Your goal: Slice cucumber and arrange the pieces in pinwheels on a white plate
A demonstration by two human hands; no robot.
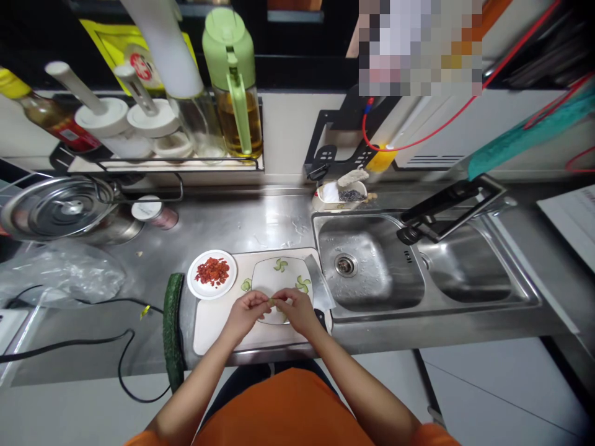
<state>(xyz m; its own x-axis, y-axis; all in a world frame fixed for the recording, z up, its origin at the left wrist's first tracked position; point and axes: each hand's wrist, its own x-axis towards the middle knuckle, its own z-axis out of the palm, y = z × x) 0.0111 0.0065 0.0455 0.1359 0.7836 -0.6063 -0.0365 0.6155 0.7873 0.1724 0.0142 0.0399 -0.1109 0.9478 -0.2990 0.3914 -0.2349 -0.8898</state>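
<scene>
Over a square white plate (pixel 263 277), my left hand (pixel 247 314) and my right hand (pixel 297 311) meet fingertip to fingertip. Between them they pinch a small green cucumber slice (pixel 272 301), mostly hidden by the fingers. Thin cucumber slices lie fanned in small groups (pixel 280 265) on the plate, with another fan (pixel 303 284) at its right. A few loose slices (pixel 246 284) rest by the plate's left edge. The plate sits on a pale cutting board (pixel 216 328). A knife (pixel 320 282) lies along the board's right side, its black handle partly behind my right wrist.
A white dish (pixel 191 282) of chopped red pieces overlaps the board's left corner. A long cucumber (pixel 173 328) lies left of it, across the counter edge. The double sink (pixel 372 266) is on the right. Bottles and an oil jug (pixel 235 93) line the back shelf.
</scene>
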